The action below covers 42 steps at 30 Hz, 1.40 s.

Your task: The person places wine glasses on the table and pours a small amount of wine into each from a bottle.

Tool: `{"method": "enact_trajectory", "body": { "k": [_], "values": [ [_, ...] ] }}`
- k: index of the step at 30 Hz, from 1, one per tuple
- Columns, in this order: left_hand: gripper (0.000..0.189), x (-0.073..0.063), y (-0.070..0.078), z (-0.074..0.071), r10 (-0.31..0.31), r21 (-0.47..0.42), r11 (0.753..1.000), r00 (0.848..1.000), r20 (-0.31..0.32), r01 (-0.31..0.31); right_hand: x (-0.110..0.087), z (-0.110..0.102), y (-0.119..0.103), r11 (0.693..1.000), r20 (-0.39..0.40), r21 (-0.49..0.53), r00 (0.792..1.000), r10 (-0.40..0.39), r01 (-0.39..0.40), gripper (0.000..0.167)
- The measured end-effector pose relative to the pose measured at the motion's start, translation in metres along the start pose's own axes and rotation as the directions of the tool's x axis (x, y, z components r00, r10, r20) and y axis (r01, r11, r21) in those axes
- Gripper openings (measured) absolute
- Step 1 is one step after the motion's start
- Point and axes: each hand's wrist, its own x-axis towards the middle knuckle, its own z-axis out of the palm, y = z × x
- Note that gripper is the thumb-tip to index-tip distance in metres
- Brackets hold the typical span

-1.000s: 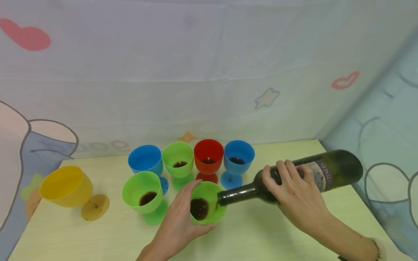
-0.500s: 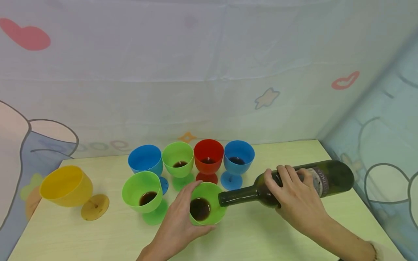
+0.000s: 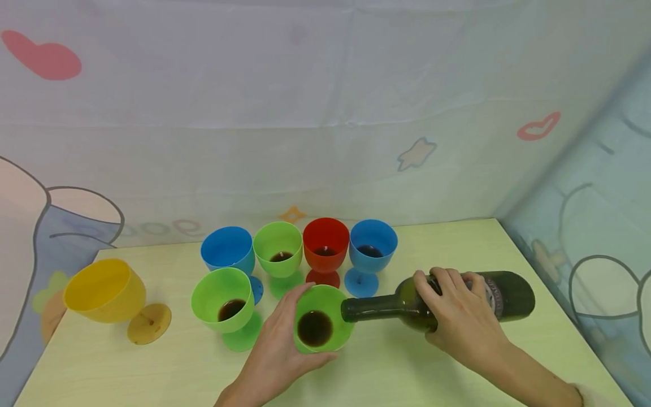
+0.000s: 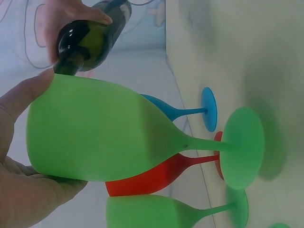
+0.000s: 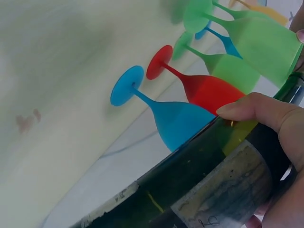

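My left hand [image 3: 282,347] holds a green plastic goblet [image 3: 319,297] by its bowl, thumb on the near side and fingers on the far side. Dark liquid [image 3: 315,328] lies in the bottom of that bowl. My right hand [image 3: 460,308] grips a dark green wine bottle [image 3: 378,307] round its body. The bottle is tilted almost level, its mouth at the goblet's right rim; no stream of liquid shows. In the left wrist view the goblet's stem and foot [image 4: 243,147] appear close to the table, but whether they touch is unclear.
Behind stand a blue goblet [image 3: 373,237], a red one [image 3: 325,240], a green one [image 3: 277,237] and another blue one [image 3: 226,246]. A second green goblet [image 3: 224,291] with dark liquid is left of my hand. Far left, a yellow goblet [image 3: 109,294] leans on the table [image 3: 76,373].
The bottle's base has come down and leftward, bringing the bottle closer to level. A thin trickle at its mouth a second ago is gone. The pool in the held goblet looks larger.
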Motion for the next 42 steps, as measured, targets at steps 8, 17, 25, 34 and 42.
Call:
{"method": "enact_trajectory", "body": {
  "k": [8,17,25,34,42],
  "values": [
    [0.092,-0.005,-0.003,-0.005,-0.095,-0.069,0.993,0.995,0.001,0.095,-0.005,0.003,0.004,0.982,0.082,0.141,0.99,0.115,-0.126,0.08],
    [0.092,-0.014,-0.009,-0.013,-0.151,-0.13,0.981,0.988,-0.039,0.145,-0.012,0.011,0.021,0.934,0.015,0.267,0.97,0.243,-0.238,0.083],
    [0.093,-0.027,-0.019,-0.026,-0.207,-0.108,0.974,0.976,-0.07,0.199,-0.017,0.017,0.038,0.817,0.017,0.433,0.909,0.416,-0.382,0.083],
    [0.095,-0.044,-0.035,-0.045,-0.268,-0.033,0.963,0.963,-0.014,0.268,-0.024,0.024,0.058,0.688,0.099,0.521,0.836,0.539,-0.505,0.082],
    [0.093,-0.064,-0.06,-0.07,-0.248,-0.049,0.967,0.968,0.042,0.25,-0.028,0.028,0.068,0.594,0.202,0.545,0.78,0.593,-0.593,0.09]
  ]
}}
